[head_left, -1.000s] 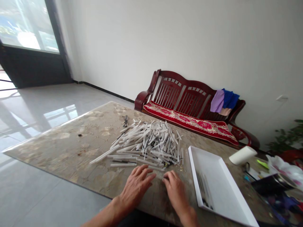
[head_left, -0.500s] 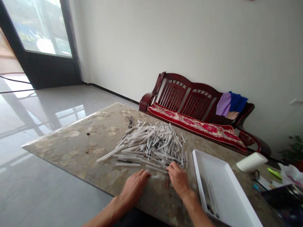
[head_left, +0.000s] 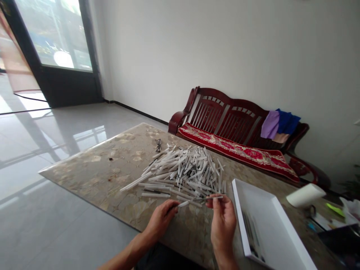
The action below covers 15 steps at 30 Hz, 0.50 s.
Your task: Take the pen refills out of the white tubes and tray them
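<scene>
Near the front of the table, my left hand (head_left: 165,210) pinches a short white pen barrel (head_left: 183,204) that points right. My right hand (head_left: 223,213), turned palm up, grips a thin pen refill (head_left: 215,197) between thumb and fingers. The refill lies level, its left end close to the barrel but not clearly touching it. Just beyond both hands spreads a heap of white pen barrels (head_left: 165,165) with dark thin refills among them. To the right is a shallow white box (head_left: 284,225), with several slim dark pens (head_left: 251,232) along its left side.
The patterned table (head_left: 84,172) has a pair of glasses (head_left: 158,145) behind the heap. A white roll (head_left: 306,195) and a yellow-green item (head_left: 335,210) lie right of the box. A dark red wooden bench (head_left: 225,112) stands against the wall.
My right hand has lifted off the heap's front edge, turned palm up and now holds a refill. My left hand has raised the barrel slightly from the table. The view has shifted a little.
</scene>
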Each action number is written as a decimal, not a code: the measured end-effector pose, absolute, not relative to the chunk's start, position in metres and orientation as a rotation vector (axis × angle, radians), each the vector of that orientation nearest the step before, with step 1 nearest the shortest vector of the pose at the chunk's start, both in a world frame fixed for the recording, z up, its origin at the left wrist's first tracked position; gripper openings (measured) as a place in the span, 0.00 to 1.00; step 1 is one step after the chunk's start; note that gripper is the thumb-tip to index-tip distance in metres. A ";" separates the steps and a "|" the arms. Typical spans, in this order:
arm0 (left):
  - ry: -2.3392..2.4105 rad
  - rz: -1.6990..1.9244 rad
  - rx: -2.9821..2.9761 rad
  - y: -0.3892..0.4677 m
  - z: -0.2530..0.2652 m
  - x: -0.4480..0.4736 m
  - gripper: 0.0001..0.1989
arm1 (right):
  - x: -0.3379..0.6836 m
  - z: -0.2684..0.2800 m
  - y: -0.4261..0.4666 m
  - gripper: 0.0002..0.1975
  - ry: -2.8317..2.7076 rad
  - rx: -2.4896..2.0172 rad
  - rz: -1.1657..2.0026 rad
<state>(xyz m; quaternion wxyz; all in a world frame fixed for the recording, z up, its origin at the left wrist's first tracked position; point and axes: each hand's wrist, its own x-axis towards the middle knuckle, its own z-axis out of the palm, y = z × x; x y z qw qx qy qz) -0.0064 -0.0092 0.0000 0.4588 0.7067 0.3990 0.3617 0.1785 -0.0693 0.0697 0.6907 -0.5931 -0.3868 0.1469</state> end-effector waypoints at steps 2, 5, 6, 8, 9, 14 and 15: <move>0.979 0.889 1.732 -0.010 -0.001 -0.007 0.12 | 0.176 0.069 -0.070 0.14 -0.839 -1.310 0.342; 0.970 0.896 1.713 -0.011 -0.002 -0.008 0.12 | 0.177 0.067 -0.071 0.15 -0.840 -1.316 0.380; 0.962 0.898 1.711 -0.011 -0.003 -0.008 0.12 | 0.176 0.066 -0.071 0.15 -0.848 -1.322 0.397; 0.941 0.904 1.716 -0.011 -0.004 -0.008 0.11 | 0.175 0.063 -0.071 0.15 -0.860 -1.332 0.431; 0.929 0.907 1.721 -0.011 -0.005 -0.009 0.11 | 0.175 0.062 -0.071 0.15 -0.862 -1.333 0.443; 0.846 0.939 1.776 -0.011 -0.007 -0.013 0.11 | 0.174 0.056 -0.072 0.15 -0.844 -1.302 0.450; 0.832 0.951 1.789 -0.012 -0.007 -0.014 0.11 | 0.174 0.056 -0.073 0.14 -0.855 -1.296 0.443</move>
